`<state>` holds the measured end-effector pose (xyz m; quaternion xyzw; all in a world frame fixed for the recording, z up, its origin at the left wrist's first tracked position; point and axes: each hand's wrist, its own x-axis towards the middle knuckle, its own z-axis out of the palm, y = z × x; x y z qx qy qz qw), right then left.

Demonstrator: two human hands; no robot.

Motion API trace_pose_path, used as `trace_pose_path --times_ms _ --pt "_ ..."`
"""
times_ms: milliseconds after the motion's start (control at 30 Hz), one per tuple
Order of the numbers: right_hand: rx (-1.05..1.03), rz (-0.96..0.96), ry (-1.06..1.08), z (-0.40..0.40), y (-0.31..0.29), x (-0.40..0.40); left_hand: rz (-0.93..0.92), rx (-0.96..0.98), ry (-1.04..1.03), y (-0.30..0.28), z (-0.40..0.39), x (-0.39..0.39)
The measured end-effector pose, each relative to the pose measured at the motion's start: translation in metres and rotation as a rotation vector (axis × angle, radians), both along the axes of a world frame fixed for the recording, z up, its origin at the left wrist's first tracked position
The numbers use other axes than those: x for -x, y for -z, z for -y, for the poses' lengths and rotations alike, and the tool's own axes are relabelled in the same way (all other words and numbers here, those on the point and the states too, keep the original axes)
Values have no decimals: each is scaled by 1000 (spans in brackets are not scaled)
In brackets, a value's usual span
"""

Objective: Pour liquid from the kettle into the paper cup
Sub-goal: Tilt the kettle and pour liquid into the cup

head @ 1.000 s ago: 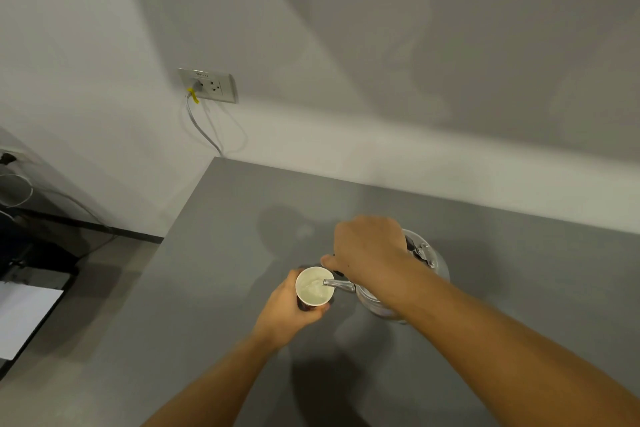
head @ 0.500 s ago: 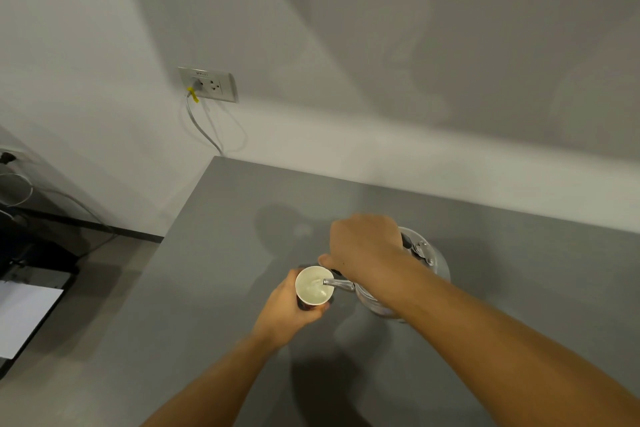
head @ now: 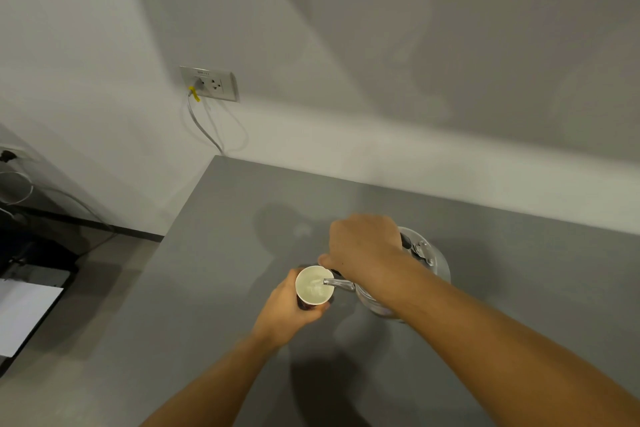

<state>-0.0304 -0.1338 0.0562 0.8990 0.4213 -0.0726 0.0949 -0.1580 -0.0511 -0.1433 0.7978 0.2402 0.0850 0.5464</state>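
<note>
A paper cup [head: 311, 291] with a white inside and dark outside stands on the grey table [head: 207, 253]. My left hand [head: 287, 308] is wrapped around its side. A steel kettle [head: 429, 263] is tilted toward the cup, its thin spout [head: 337, 283] reaching over the cup's rim. My right hand [head: 363, 246] grips the kettle's dark handle from above and hides most of it. Pale liquid shows inside the cup under the spout tip.
The table's left edge runs diagonally, with floor beyond it. A wall socket [head: 209, 83] with a plugged cable hangs above the table's far left corner. A dark unit with a white sheet [head: 20, 315] sits at far left. The wall bounds the table's far side.
Almost nothing has moved; both hands hold their places while the kettle stays tipped over the cup, my right hand sitting very slightly higher.
</note>
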Motion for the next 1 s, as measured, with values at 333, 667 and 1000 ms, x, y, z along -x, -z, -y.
trace_pose_path --times_ms 333,667,1000 --pt "6 3 -3 -1 2 -1 -3 -4 7 -3 1 0" --pt "5 2 1 0 1 -1 -6 7 1 -5 2 0" --pt "10 -5 21 -1 2 1 -19 1 2 -6 1 1"
